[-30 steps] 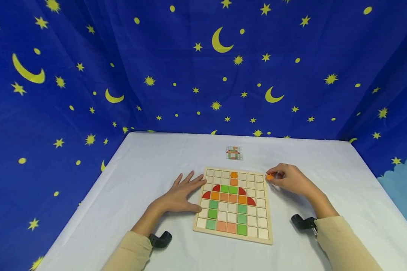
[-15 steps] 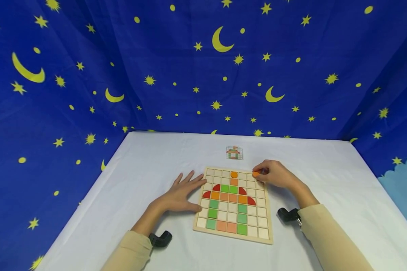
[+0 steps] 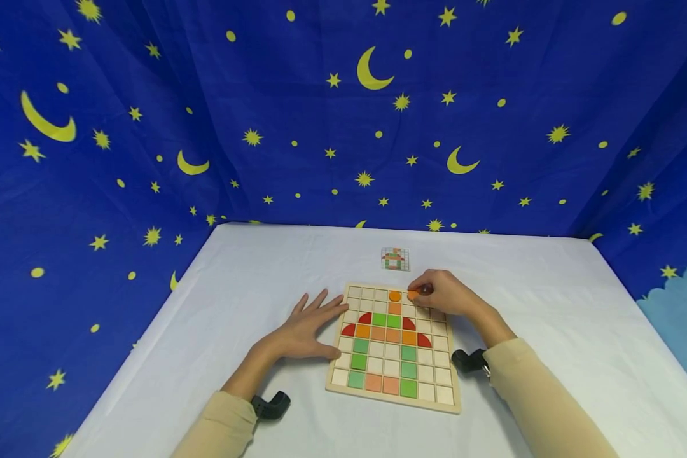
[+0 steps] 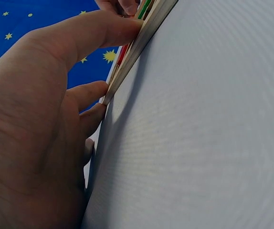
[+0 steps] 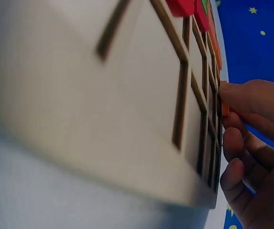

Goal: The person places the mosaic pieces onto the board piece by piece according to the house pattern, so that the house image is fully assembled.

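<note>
A square wooden grid board [image 3: 392,401] lies on the white table, with green, red, orange and salmon tiles in some of its cells. My left hand [image 3: 303,331] has its fingers spread, the tips and thumb touching the board's left edge. Over the top row, my right hand [image 3: 449,294] pinches a small flat orange tile [image 3: 413,295] between thumb and fingers. To the left of that tile, an orange disc [image 3: 395,296] sits in a top-row cell. The right wrist view shows the pinched tile [image 5: 225,98] edge-on; its full outline is hidden.
A small printed card [image 3: 395,259] with a similar coloured pattern lies behind the board. White cloth covers the table [image 3: 263,267]. Blue fabric [image 3: 298,114] with yellow moons and stars hangs around the back and sides.
My right hand has moved left with the orange tile, from beside the board's right edge to over the top row. The left hand stays in place.
</note>
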Tool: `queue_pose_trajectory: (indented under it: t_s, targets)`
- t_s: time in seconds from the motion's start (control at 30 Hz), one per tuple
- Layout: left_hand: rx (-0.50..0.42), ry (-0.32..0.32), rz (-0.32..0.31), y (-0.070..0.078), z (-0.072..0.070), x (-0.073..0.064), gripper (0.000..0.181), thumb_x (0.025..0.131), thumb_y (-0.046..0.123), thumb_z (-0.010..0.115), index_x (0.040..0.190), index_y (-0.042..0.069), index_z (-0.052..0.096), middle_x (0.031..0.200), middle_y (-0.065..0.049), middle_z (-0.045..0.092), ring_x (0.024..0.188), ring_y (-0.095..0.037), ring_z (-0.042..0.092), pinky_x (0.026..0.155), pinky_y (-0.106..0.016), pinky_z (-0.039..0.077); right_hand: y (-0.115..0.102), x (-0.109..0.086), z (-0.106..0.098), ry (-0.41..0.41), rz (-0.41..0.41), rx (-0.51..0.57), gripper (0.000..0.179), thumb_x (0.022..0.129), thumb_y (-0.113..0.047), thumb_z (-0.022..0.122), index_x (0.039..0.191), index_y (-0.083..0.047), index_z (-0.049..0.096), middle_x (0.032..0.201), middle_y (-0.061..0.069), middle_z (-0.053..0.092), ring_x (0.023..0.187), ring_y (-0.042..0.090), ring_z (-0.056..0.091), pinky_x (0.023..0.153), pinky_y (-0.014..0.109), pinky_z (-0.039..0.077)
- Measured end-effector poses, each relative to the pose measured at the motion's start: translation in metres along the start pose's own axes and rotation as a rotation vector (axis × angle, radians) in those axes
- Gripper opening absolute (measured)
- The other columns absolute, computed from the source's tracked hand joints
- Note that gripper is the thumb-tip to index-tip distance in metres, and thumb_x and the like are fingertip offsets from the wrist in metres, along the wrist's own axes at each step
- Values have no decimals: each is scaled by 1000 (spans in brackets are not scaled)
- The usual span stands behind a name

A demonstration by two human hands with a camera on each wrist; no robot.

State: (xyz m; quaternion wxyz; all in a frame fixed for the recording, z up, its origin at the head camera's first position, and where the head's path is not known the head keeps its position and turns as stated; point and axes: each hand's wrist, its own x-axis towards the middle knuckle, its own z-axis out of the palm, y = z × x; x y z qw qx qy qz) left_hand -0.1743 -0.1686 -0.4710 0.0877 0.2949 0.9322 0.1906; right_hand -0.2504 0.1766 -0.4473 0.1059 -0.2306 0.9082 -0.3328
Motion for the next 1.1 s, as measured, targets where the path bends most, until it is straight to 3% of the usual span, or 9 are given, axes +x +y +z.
queue_pose_trajectory:
  t_s: [0.2,0.57,0.97,1.1]
  targets:
    - [0,2,1,-1,1,1,93,74,63,67,152,29,29,159,9,15,146,-23,0,113,-50,-5,-5,3,3,-16,-29,7,26,84,-14,73,110,-9,72,96,-1,63,80,16,55,69,32,50]
    - [-13,-5,5,1,-1,1,93,74,63,67,152,28,29,159,8,16,146,-23,-1,113,-50,-5,-7,-8,1,1,-8,14,25,87,-15,71,111,-8,72,99,0,66,79,15,55,68,31,50]
    - [-14,-16,8,0,-3,1,94,74,64,67,153,28,29,159,8,15,146,-23,-1,113,-50,-5,12,-53,-12,74,-50,-92,26,89,-16,69,113,-7,70,88,-6,61,75,14,53,63,29,46]
    - [-29,-24,9,-1,-5,0,93,75,63,67,152,27,30,158,7,17,146,-23,0,114,-50,-4,19,-71,-15,115,-14,-113,35,89,-18,69,121,-5,66,88,-6,61,74,12,54,61,28,48]
